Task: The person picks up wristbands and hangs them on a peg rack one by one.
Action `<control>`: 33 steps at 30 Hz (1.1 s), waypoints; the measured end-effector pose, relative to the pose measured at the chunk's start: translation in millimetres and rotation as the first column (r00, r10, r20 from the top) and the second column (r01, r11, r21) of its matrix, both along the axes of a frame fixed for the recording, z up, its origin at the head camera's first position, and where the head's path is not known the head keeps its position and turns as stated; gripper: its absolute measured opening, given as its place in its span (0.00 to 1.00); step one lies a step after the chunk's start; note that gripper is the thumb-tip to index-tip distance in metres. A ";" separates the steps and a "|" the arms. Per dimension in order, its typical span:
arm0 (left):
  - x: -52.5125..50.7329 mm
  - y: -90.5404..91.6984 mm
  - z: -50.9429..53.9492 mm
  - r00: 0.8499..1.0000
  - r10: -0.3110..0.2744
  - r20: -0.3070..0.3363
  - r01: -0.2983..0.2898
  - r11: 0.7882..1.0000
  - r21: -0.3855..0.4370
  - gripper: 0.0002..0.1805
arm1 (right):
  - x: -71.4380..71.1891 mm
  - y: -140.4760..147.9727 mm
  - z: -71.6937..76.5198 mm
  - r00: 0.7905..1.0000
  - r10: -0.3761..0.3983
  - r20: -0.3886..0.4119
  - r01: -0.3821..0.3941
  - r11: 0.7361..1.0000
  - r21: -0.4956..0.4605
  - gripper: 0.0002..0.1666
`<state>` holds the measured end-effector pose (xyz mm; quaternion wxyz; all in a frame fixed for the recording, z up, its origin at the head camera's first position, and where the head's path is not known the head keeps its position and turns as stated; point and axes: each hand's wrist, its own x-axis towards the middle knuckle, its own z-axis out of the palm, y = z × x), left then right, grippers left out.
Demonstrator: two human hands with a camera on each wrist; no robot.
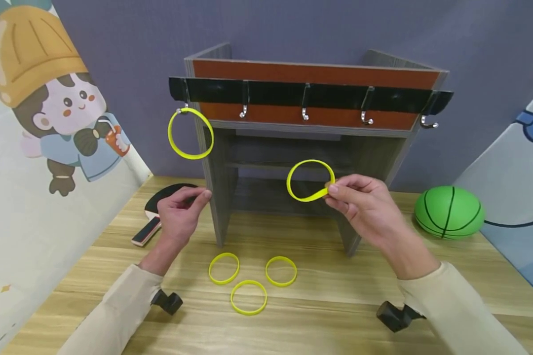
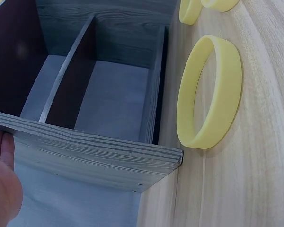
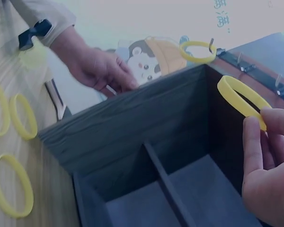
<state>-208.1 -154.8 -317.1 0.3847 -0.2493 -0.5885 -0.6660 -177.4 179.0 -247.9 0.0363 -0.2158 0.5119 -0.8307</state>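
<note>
Find thin round yellow rubbery band [image 1: 312, 198] pinched in right hand [image 1: 366, 209], right of centre, in front of grey wood-grain cabinet [image 1: 222, 207]. Find left hand [image 1: 179, 213] released and relaxed, left of centre, beside cabinet; cannot tell contact. Note similar yellow band [image 1: 192, 157] hung on silver metal hook [image 1: 187, 104], upper left; three loose yellow bands [image 1: 249, 313] on pale wooden table [image 1: 320, 310], bottom centre.

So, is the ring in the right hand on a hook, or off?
Off: the right hand pinches the yellow ring below the hooks, touching none.
</note>
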 end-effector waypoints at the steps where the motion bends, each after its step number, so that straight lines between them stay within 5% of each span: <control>1: 0.1 0.3 -0.2 1.000 0.001 0.002 -0.001 1.000 -0.001 0.04 | -0.5 -3.6 3.0 1.000 -0.003 -0.002 0.003 1.000 0.000 0.08; 7: -1.0 0.0 -1.2 1.000 -0.003 0.005 0.003 1.000 0.000 0.04 | -2.6 -25.8 21.5 0.999 0.007 -0.033 -0.007 1.000 -0.015 0.05; 17: -18.3 -8.0 -17.7 1.000 -0.004 0.004 0.004 1.000 0.018 0.05 | -3.0 -57.5 45.0 0.996 0.033 -0.081 -0.038 0.998 -0.054 0.02; 24: -17.7 -8.7 -17.9 0.998 0.055 0.017 -0.055 0.998 -0.036 0.05 | -2.2 -80.1 59.9 0.995 0.014 -0.101 -0.021 0.997 -0.069 0.04; 33: -16.1 -8.0 -17.0 0.998 0.052 0.030 -0.051 0.998 -0.024 0.05 | -4.4 -93.1 65.4 0.998 0.000 -0.060 -0.005 0.996 -0.086 0.07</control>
